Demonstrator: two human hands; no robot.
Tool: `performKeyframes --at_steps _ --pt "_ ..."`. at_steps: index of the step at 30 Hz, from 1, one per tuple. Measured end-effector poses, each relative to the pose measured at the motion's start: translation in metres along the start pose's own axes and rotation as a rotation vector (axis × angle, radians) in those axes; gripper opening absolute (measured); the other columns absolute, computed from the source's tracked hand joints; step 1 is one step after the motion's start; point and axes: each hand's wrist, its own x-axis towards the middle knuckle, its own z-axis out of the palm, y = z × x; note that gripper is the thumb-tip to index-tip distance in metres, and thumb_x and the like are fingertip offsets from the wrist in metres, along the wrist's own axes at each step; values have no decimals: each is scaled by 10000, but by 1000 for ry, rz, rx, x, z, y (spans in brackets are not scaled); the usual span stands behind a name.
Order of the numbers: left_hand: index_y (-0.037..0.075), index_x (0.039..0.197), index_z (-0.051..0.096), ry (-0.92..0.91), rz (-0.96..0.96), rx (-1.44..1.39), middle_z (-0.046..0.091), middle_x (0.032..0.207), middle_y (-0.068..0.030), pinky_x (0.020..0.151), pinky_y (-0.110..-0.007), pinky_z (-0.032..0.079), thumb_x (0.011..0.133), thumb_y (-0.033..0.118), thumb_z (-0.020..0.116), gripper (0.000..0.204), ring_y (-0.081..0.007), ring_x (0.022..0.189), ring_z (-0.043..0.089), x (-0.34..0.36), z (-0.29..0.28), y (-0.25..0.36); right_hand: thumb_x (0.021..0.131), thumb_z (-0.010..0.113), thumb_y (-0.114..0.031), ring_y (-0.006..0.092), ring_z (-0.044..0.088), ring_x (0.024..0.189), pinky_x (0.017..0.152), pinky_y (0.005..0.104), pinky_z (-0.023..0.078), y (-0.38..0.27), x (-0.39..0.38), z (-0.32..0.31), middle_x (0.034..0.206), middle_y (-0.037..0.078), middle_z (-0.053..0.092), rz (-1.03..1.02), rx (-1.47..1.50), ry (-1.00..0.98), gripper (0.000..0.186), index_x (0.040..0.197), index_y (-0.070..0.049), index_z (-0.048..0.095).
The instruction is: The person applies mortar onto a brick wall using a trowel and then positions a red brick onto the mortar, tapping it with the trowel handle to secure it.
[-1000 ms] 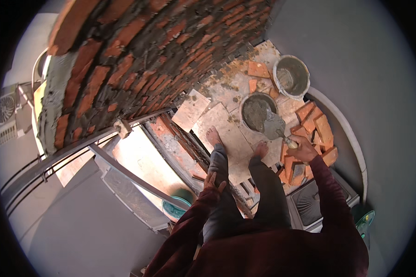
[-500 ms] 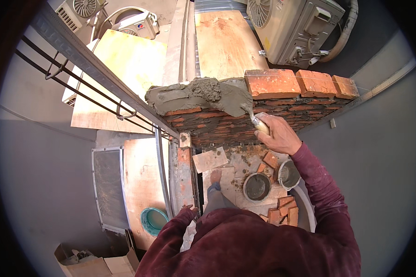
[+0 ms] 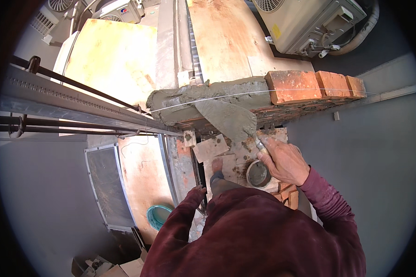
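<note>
My right hand (image 3: 286, 159) is wrapped around the handle of a mortar-smeared trowel (image 3: 229, 119). The trowel's broad blade slants up to the left, its tip against the near face of the brick wall. Wet grey mortar (image 3: 235, 87) covers the top of the wall's left part. At its right end sits a row of orange bricks (image 3: 293, 87). A thin white string (image 3: 189, 104) runs along the wall in front of the mortar. Down by the narrow brick pier, my left hand (image 3: 199, 189) shows small, with nothing visible in its loosely stretched fingers.
A bucket of mortar (image 3: 259, 174) and loose bricks (image 3: 289, 195) stand on the floor below my right hand. Metal bars (image 3: 78, 99) cross at left. A teal basin (image 3: 159, 217) is at lower left. Beyond the wall are plywood sheets (image 3: 224, 39) and an air-conditioner unit (image 3: 305, 27).
The trowel has come off the wall's top, down and toward me, its blade now turned broadside. The mortar lies flatter, its lump smoothed out. My left hand shifted slightly forward; the view tilted.
</note>
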Motion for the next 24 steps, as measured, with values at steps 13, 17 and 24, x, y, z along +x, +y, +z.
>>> performKeyframes --at_steps 13,17,24 --pt "111 1309 566 -81 -25 -41 675 1095 -167 920 -345 477 914 446 576 518 -254 1037 641 35 -38 27 945 500 -200 482 605 709 648 540 495 -35 13 -41 828 298 600 205 -64 -139 326 1115 74 448" --pt "75 1314 556 -108 -28 -121 667 1123 -163 927 -344 475 905 435 602 547 -243 1056 630 53 -37 15 946 492 -196 457 620 707 643 520 505 -60 44 -33 865 299 610 123 -50 -192 403 1207 100 411" --pt "73 1300 564 -205 54 -138 603 1263 -182 980 -389 452 895 458 547 559 -316 1183 563 51 -44 32 935 487 -185 437 646 739 656 505 523 -51 38 -40 835 274 626 310 -161 -207 296 1067 78 451"
